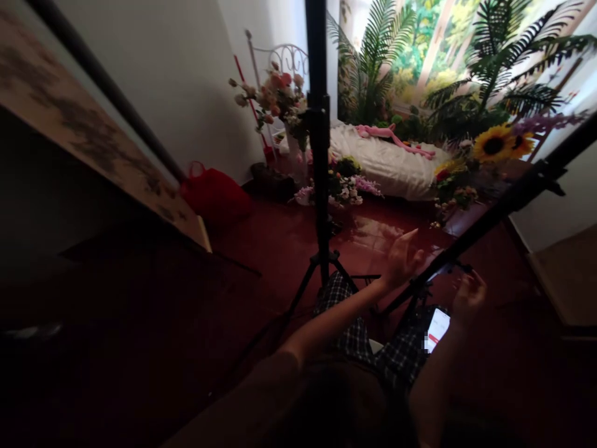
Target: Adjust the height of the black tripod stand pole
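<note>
Closest in, the person's own left forearm crosses low over the checked trousers, and up at its end the left hand is splayed, nothing visible in it! Here's the relation that counts: the slanting black pole runs between the hands, its long axis climbing from low left to upper right. The left hand sits just off its upper-left side; the right hand is on the lower-right side, fingers bent, nearest the small dark fitting by the pole. Touching or gripping? Cannot tell! A lit phone lies on the right thigh, just beside the right forearm. Left of both hands, the upright black pole stands on splayed legs. Containers now: red bag on the floor, contents hidden. Farther out, the pink toy stretches along the white bedding, with sunflowers to its right and pale flowers to its left, their vessel too dim to make out
</note>
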Demonstrator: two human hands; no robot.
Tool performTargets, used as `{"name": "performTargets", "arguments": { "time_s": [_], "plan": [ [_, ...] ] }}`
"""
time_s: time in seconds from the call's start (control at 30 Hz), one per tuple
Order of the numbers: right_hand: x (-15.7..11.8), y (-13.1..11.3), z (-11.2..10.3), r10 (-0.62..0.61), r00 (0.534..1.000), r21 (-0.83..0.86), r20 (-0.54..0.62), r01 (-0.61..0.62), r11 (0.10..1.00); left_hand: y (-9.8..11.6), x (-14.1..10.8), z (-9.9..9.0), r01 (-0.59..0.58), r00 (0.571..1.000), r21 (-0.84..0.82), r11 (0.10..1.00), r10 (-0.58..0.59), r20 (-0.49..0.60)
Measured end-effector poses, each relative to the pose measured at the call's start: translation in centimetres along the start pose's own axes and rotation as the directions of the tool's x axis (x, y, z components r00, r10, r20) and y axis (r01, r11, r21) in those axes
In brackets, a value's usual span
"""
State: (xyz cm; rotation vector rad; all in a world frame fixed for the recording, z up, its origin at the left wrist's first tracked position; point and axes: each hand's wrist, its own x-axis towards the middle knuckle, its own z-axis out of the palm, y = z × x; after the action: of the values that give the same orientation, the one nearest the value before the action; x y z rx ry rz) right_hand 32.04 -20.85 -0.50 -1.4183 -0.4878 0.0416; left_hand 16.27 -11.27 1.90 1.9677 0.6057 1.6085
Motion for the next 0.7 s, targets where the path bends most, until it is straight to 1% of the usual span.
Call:
{"name": "performTargets", "arguments": {
  "time_s": [0.07,0.13,0.17,0.23,0.3,0.37,0.43,0.5,0.57,0.63,0.7],
  "plan": [
    [0.0,-0.3,-0.4,-0.001,1.000,-0.050,-0.009,0.001,0.999,1.0,1.7,2.9,0.006,0.992,-0.123,0.992,0.009,0.125],
    [-0.1,-0.6,-0.8,0.007,1.000,-0.086,0.011,-0.006,0.996,1.8,2.9,5.7,0.049,0.975,-0.224,0.973,0.001,0.220],
    [-0.2,-0.8,-0.8,0.010,1.000,-0.089,0.029,-0.008,0.996,2.1,3.3,6.9,0.095,0.969,-0.266,0.959,-0.028,0.244],
    [-0.5,-1.0,-0.8,0.015,0.998,-0.073,0.067,-0.010,0.997,2.2,3.7,9.0,0.210,0.960,-0.331,0.920,-0.130,0.246],
    [-0.7,-1.1,-0.5,0.029,0.996,-0.046,0.083,-0.025,0.999,1.8,3.7,10.3,0.291,0.950,-0.381,0.877,-0.217,0.226],
    [-0.8,-0.9,-0.2,0.048,0.995,-0.023,0.087,-0.047,0.999,1.1,3.6,11.0,0.319,0.942,-0.410,0.854,-0.237,0.238],
    [-0.9,-0.5,0.1,0.071,0.994,0.000,0.087,-0.071,0.997,0.2,3.4,11.3,0.341,0.931,-0.419,0.842,-0.240,0.275],
    [-1.0,-0.2,0.5,0.123,0.990,0.019,0.075,-0.125,0.992,-0.5,3.2,11.5,0.363,0.921,-0.409,0.837,-0.254,0.297],
    [-1.0,-0.2,0.8,0.224,0.971,0.014,0.079,-0.226,0.974,-1.1,2.7,11.8,0.349,0.929,-0.379,0.857,-0.262,0.261],
    [-0.9,-0.4,1.1,0.336,0.934,-0.002,0.120,-0.338,0.941,-1.5,2.3,12.0,0.303,0.948,-0.325,0.896,-0.250,0.194],
    [-0.4,-0.8,1.4,0.384,0.909,-0.013,0.159,-0.387,0.922,-1.9,1.8,12.3,0.261,0.963,-0.273,0.926,-0.229,0.145]
  ]
}}
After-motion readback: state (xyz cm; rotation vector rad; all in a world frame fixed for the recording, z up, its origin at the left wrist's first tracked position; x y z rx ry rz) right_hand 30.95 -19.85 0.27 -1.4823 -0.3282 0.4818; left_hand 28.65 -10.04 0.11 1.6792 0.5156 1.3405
